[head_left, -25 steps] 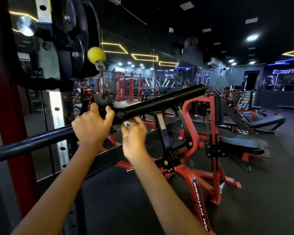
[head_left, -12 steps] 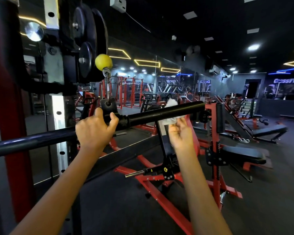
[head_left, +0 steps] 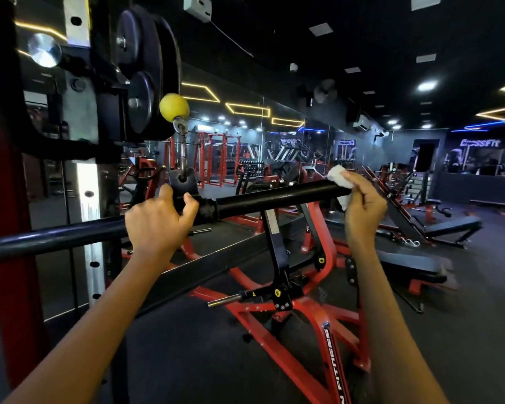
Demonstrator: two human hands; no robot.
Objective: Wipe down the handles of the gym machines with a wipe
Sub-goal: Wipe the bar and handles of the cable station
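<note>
Both hands are being used on the black bar handle [head_left: 274, 196]: its middle is being gripped by the left hand [head_left: 158, 220], seemingly for steadiness, while the white wipe [head_left: 340, 177] is being clamped round its far end by the right hand [head_left: 363, 205].

Black bar, white wipe, red frames

The pulldown bar [head_left: 274, 196] is black; the wipe [head_left: 339, 176] under the right fingers [head_left: 362, 186] is white. Above the left fingers [head_left: 187, 204] sits a yellow ball [head_left: 174, 107]. Below them, the machine frame [head_left: 309, 325] is red with white lettering.
</note>
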